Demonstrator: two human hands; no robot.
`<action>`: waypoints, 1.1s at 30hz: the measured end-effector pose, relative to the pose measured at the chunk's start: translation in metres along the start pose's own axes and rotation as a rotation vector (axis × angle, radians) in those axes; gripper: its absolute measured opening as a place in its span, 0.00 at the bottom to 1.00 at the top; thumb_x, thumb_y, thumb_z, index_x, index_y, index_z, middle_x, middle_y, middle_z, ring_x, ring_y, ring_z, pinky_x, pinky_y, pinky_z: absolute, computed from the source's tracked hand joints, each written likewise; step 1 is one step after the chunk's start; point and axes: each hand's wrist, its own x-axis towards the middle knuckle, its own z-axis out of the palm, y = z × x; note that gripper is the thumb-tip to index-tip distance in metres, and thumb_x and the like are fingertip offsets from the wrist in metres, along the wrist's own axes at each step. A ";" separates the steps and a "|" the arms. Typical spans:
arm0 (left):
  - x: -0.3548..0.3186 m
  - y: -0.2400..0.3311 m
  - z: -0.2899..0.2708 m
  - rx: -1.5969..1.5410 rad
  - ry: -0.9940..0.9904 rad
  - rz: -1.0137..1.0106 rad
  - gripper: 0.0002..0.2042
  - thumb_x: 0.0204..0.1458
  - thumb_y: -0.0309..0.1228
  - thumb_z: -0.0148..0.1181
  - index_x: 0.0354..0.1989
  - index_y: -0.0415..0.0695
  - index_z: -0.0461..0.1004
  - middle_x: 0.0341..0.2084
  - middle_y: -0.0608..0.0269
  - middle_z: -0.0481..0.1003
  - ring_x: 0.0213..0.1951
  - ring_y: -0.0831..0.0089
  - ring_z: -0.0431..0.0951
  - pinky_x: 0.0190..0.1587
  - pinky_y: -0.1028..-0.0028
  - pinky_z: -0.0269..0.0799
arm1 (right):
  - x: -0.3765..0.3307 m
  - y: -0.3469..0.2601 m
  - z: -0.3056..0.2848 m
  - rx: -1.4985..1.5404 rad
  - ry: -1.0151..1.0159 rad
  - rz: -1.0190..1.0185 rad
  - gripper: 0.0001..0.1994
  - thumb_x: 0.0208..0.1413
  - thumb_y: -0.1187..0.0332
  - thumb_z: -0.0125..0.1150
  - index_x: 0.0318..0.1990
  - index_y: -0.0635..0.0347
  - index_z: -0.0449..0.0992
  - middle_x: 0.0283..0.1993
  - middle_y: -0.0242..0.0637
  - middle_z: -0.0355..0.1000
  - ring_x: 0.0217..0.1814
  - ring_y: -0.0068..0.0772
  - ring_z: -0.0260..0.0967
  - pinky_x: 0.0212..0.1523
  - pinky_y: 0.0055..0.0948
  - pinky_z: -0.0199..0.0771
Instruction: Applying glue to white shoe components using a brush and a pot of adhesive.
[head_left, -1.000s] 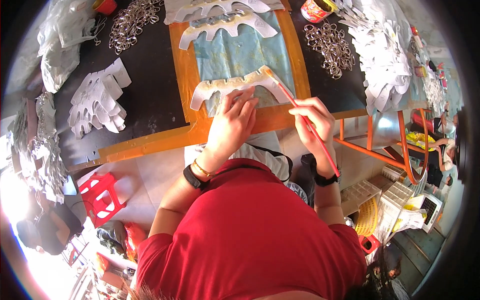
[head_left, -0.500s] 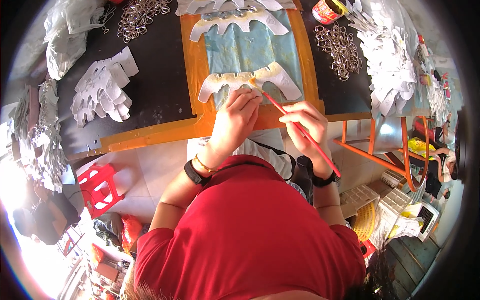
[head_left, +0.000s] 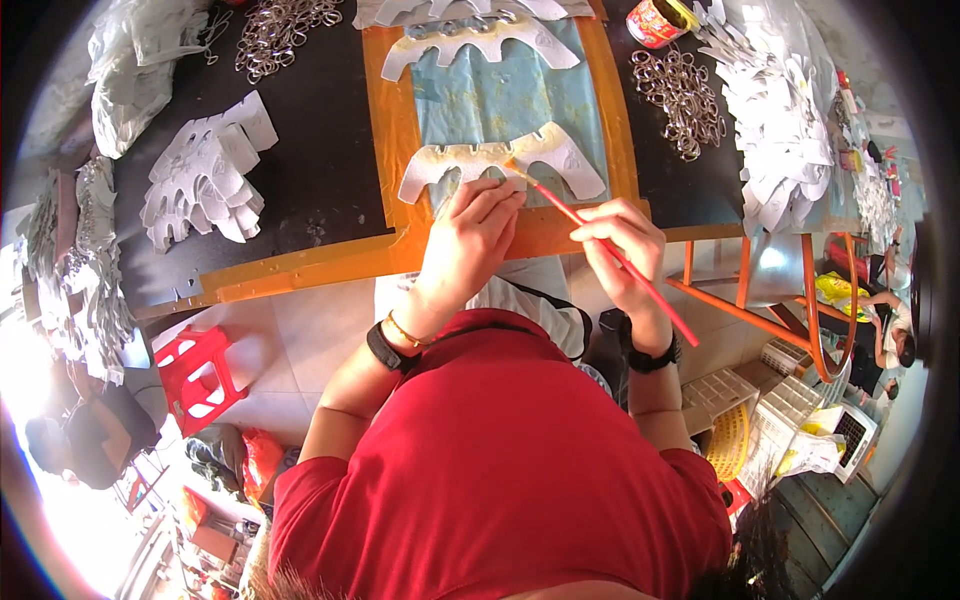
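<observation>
A white scalloped cut-out piece (head_left: 560, 152) lies on the pale blue mat (head_left: 510, 100) of the orange-edged work board (head_left: 390, 130). My left hand (head_left: 475, 235) presses its fingertips on the near edge of that piece. My right hand (head_left: 625, 245) grips a red-handled brush (head_left: 610, 250), whose tip touches the middle of the piece. A second white cut-out (head_left: 480, 40) lies farther back on the mat.
Stacks of white cut-outs (head_left: 200, 175) sit left on the black tabletop, more at the right (head_left: 780, 130). Metal rings (head_left: 685, 95) and a red tin (head_left: 660, 20) lie right of the board. A red stool (head_left: 200, 375) stands on the floor. Another person (head_left: 885, 315) sits far right.
The view has shifted so the board sits more to the right and lower. The brush tip has moved along the cut-out toward its middle; my left hand stays pressed on the piece.
</observation>
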 end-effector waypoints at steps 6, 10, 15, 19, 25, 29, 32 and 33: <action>-0.001 -0.002 0.002 0.016 -0.017 -0.009 0.12 0.45 0.19 0.60 0.40 0.39 0.77 0.40 0.59 0.76 0.45 0.60 0.74 0.47 0.67 0.73 | 0.002 0.000 0.001 -0.009 0.008 -0.013 0.04 0.44 0.81 0.58 0.28 0.63 0.76 0.32 0.43 0.73 0.32 0.37 0.73 0.32 0.27 0.72; 0.000 -0.001 0.000 0.017 -0.013 0.007 0.12 0.45 0.19 0.60 0.40 0.39 0.77 0.40 0.59 0.76 0.45 0.60 0.74 0.47 0.66 0.73 | 0.000 0.003 -0.005 -0.015 0.008 0.031 0.04 0.44 0.81 0.58 0.29 0.63 0.76 0.33 0.43 0.73 0.33 0.37 0.73 0.32 0.28 0.72; -0.002 -0.002 0.000 0.017 -0.020 0.006 0.12 0.45 0.19 0.60 0.41 0.39 0.76 0.41 0.59 0.76 0.45 0.60 0.74 0.47 0.66 0.73 | 0.000 0.003 -0.006 -0.030 0.031 0.009 0.04 0.45 0.80 0.58 0.28 0.64 0.77 0.33 0.43 0.73 0.33 0.37 0.74 0.32 0.27 0.72; -0.002 -0.002 0.000 0.025 -0.015 0.019 0.12 0.46 0.19 0.59 0.41 0.40 0.76 0.41 0.59 0.76 0.45 0.59 0.74 0.47 0.66 0.73 | -0.002 0.007 -0.008 -0.017 0.064 0.027 0.04 0.45 0.80 0.58 0.29 0.64 0.77 0.33 0.42 0.73 0.34 0.35 0.74 0.35 0.25 0.71; -0.010 -0.004 -0.010 -0.034 -0.008 0.041 0.13 0.45 0.19 0.61 0.41 0.40 0.76 0.41 0.57 0.75 0.44 0.59 0.74 0.48 0.65 0.72 | 0.001 -0.002 -0.005 0.111 0.110 0.057 0.03 0.46 0.80 0.59 0.29 0.64 0.78 0.35 0.42 0.74 0.36 0.34 0.73 0.35 0.26 0.71; -0.014 -0.010 -0.039 0.063 0.037 0.001 0.13 0.43 0.17 0.62 0.40 0.40 0.77 0.39 0.56 0.75 0.42 0.60 0.74 0.44 0.66 0.72 | 0.014 -0.009 0.024 0.102 0.006 -0.093 0.07 0.44 0.83 0.59 0.31 0.63 0.78 0.36 0.43 0.74 0.34 0.32 0.73 0.31 0.24 0.72; -0.017 -0.022 -0.052 0.134 0.101 -0.063 0.12 0.44 0.17 0.61 0.39 0.39 0.77 0.39 0.57 0.75 0.42 0.59 0.74 0.45 0.66 0.72 | 0.020 -0.012 0.037 0.083 -0.037 -0.131 0.08 0.43 0.84 0.58 0.32 0.64 0.76 0.37 0.41 0.72 0.32 0.35 0.72 0.30 0.27 0.72; -0.019 -0.026 -0.053 0.145 0.116 -0.079 0.12 0.44 0.18 0.61 0.39 0.39 0.76 0.39 0.57 0.75 0.42 0.58 0.74 0.45 0.66 0.72 | 0.022 -0.013 0.039 0.074 -0.048 -0.142 0.08 0.43 0.84 0.58 0.31 0.64 0.76 0.36 0.41 0.72 0.32 0.36 0.72 0.30 0.28 0.72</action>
